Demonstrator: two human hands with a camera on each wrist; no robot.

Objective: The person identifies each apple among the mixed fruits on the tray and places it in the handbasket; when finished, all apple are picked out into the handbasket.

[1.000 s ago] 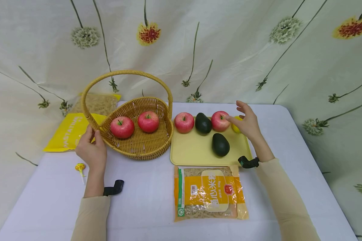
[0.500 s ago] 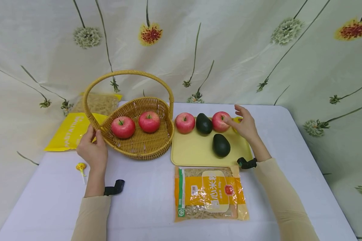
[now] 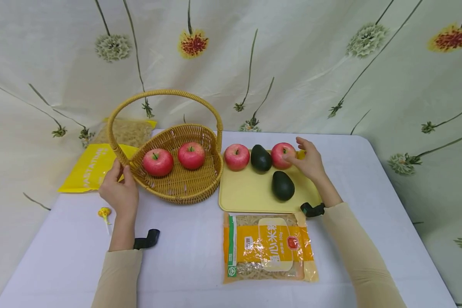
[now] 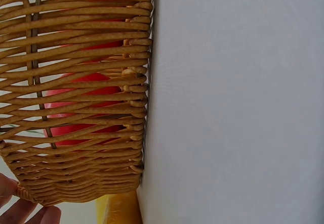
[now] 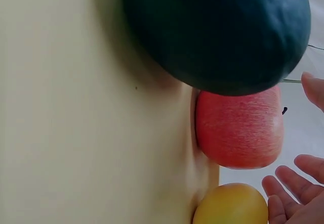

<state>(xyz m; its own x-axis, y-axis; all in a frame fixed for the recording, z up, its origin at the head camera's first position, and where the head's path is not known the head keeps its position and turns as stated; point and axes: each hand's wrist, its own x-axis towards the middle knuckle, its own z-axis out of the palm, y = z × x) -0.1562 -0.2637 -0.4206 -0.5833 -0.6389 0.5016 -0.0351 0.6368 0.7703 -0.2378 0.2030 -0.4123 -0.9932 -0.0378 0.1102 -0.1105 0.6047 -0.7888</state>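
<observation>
My left hand [image 3: 119,186] pinches the rim of a wicker basket [image 3: 185,190] at the foot of its arched handle; the left wrist view shows fingertips [image 4: 49,215] curled at the woven edge. Two red apples [image 3: 158,162] lie inside. My right hand [image 3: 309,162] hovers over the far right corner of a yellow tray [image 3: 246,199], thumb and fingers spread around a red apple [image 5: 240,130] with gaps showing. Partly hidden beneath that hand is a yellow lemon-like fruit [image 5: 232,206]. Another apple [image 3: 236,157] and two dark green avocados [image 3: 282,186] also lie on the tray.
A clear-and-orange noodle packet [image 3: 269,248] lies in front of the tray. Behind the basket, on the left, is a yellow pasta bag [image 3: 90,167]. A small yellow lollipop [image 3: 105,213] lies left of my left forearm. A floral cloth [image 3: 277,64] hangs behind the table.
My right hand has moved slightly left and down, from over the yellow fruit toward the right-hand apple. My left hand keeps its grip on the basket, which stays in place.
</observation>
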